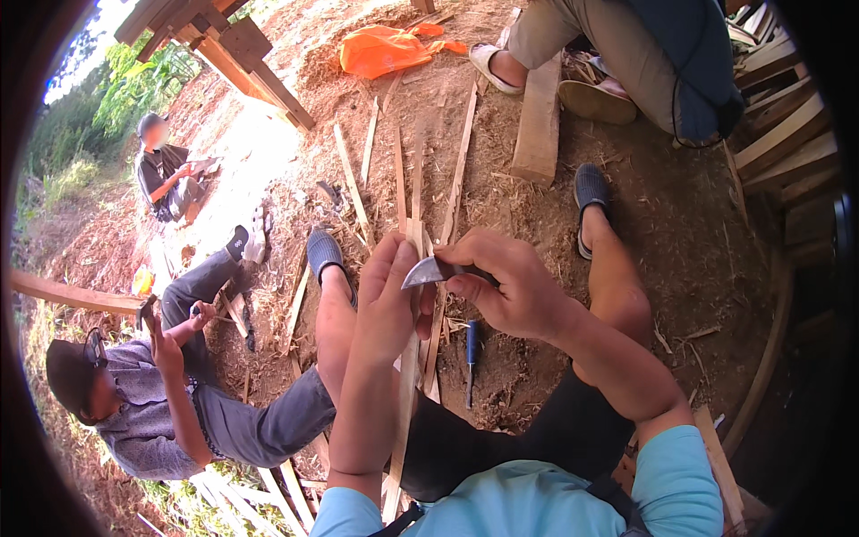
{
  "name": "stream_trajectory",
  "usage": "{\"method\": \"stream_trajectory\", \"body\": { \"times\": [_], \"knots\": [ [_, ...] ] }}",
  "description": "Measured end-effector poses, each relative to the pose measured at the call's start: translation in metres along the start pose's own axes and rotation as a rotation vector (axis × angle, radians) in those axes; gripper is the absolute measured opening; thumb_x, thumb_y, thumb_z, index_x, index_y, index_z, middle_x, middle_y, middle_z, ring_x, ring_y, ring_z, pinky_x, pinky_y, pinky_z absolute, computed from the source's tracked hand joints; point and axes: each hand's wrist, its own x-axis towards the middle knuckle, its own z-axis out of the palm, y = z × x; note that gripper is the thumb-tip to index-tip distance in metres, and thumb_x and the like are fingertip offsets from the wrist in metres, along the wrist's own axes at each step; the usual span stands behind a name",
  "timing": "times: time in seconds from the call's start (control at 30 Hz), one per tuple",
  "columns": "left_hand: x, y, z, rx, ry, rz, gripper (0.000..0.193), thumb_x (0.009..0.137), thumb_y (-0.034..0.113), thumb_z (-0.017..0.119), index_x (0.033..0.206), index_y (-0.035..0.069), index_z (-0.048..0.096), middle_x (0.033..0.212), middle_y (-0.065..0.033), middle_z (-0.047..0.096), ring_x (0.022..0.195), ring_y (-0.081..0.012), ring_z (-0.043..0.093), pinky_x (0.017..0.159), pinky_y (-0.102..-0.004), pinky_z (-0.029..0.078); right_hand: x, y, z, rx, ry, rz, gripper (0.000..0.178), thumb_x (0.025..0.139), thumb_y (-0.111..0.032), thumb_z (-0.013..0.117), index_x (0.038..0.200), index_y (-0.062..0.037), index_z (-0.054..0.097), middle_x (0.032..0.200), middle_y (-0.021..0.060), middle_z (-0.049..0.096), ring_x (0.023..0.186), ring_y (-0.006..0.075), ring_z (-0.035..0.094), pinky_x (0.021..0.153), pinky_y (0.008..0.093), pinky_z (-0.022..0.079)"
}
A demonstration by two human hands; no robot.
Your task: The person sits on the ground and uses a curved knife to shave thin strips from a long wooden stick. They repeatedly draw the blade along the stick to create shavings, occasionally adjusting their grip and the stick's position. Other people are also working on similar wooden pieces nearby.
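Note:
My left hand is closed around a long thin wooden strip, which runs from my lap out past my fingers. In my right hand is a short knife with a curved blade; my fingers wrap its dark handle. The blade points left and lies across the strip beside my left thumb, though whether its edge touches the wood I cannot tell. On the ground below my hands lies a blue-handled chisel.
More strips and shavings cover the dirt ahead. Beyond them are a squared timber block and an orange bag. Close on my left a person holds tools; another sits upper right, a third farther left. Stacked wood stands right.

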Motion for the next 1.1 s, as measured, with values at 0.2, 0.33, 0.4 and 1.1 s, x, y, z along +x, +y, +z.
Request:
{"method": "stream_trajectory", "body": {
  "times": [0.2,0.33,0.4,1.1],
  "knots": [
    [-0.002,-0.005,0.000,-0.006,0.037,-0.013,0.030,0.101,0.033,0.036,0.093,0.006,0.048,0.052,-0.0011,0.046,0.032,-0.0075,0.039,0.027,-0.0185,0.030,-0.002,0.005,0.002,-0.006,0.013,-0.021,0.021,0.083,-0.007,0.065,0.102,-0.0030,0.059,0.081,0.0117,0.058,0.069,0.0289,0.061,0.059,0.0353,0.048],
    [-0.004,-0.004,0.002,0.010,0.033,-0.006,0.031,0.100,0.034,0.037,0.092,0.006,0.046,0.051,-0.0019,0.045,0.031,-0.0085,0.038,0.027,-0.0193,0.029,-0.001,0.005,0.005,-0.016,0.073,-0.075,0.021,0.082,-0.007,0.066,0.102,-0.0035,0.060,0.080,0.0111,0.057,0.069,0.0282,0.062,0.058,0.0347,0.048],
    [-0.005,-0.002,0.004,0.007,-0.001,-0.001,0.031,0.100,0.035,0.037,0.092,0.006,0.046,0.051,-0.0026,0.045,0.030,-0.0091,0.038,0.027,-0.0197,0.029,-0.002,0.003,0.005,-0.032,0.096,-0.092,0.021,0.082,-0.007,0.066,0.102,-0.0037,0.060,0.080,0.0110,0.057,0.069,0.0279,0.062,0.058,0.0340,0.048],
    [0.002,-0.005,-0.008,-0.098,-0.033,-0.002,0.024,0.100,0.028,0.039,0.092,0.007,0.048,0.056,-0.0038,0.051,0.038,-0.0088,0.045,0.032,-0.0197,0.036,0.003,-0.005,0.003,-0.053,-0.007,0.016,0.021,0.084,-0.012,0.065,0.102,-0.0024,0.059,0.082,0.0126,0.057,0.073,0.0287,0.059,0.064,0.0358,0.047]
  ]
}}
